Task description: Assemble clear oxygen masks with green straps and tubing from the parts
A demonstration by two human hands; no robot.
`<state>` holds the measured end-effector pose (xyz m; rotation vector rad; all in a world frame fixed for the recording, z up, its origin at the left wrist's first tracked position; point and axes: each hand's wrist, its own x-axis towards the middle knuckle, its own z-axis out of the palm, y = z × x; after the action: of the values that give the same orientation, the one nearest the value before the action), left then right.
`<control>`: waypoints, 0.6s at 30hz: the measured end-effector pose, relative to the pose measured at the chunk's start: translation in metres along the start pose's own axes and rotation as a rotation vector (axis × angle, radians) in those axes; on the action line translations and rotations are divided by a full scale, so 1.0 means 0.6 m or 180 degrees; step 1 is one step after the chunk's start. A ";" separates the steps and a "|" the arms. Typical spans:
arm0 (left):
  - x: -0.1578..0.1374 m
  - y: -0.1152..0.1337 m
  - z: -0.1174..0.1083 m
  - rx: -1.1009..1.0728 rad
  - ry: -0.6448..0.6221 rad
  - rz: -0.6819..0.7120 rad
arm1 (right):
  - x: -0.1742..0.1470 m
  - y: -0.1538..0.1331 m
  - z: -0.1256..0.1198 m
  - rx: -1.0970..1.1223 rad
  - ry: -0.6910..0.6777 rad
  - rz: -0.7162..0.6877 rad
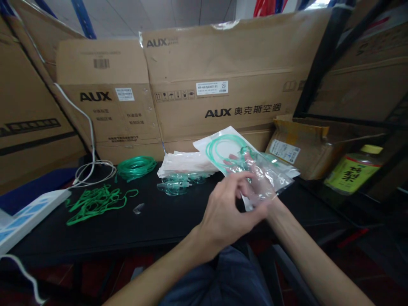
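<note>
My left hand (228, 208) and my right hand (259, 180) meet over the black table (153, 221), both gripping a clear plastic bag (223, 148) that holds coiled green tubing. The right hand sits partly behind the bag's lower end, its fingers seen through the film. The left hand pinches the bag's near edge. A stack of empty clear bags (186, 163) lies just behind, with clear masks (177, 185) in front of it.
A coil of green tubing (136, 166) and a pile of green elastic straps (95, 203) lie to the left. White cable (92, 168) loops nearby. AUX cardboard boxes (219, 85) wall the back. An open carton (306, 146) and a yellow-capped bottle (355, 170) stand right.
</note>
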<state>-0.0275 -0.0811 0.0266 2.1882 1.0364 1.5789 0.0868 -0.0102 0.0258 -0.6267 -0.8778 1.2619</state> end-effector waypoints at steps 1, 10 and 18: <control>-0.007 -0.006 -0.002 -0.0196 0.0349 -0.0622 | 0.000 -0.005 0.001 0.0039 0.0028 0.0010; 0.009 -0.017 0.025 -0.3128 -0.0122 -0.2273 | -0.027 0.001 0.019 -0.0043 -0.0175 0.0355; 0.004 -0.045 0.047 -0.3450 0.0136 -0.2492 | -0.033 -0.018 -0.006 -0.0286 -0.0546 0.0469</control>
<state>-0.0123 -0.0547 0.0021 0.8730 0.6365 1.2947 0.0944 -0.0312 0.0282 -0.6712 -1.0501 1.4305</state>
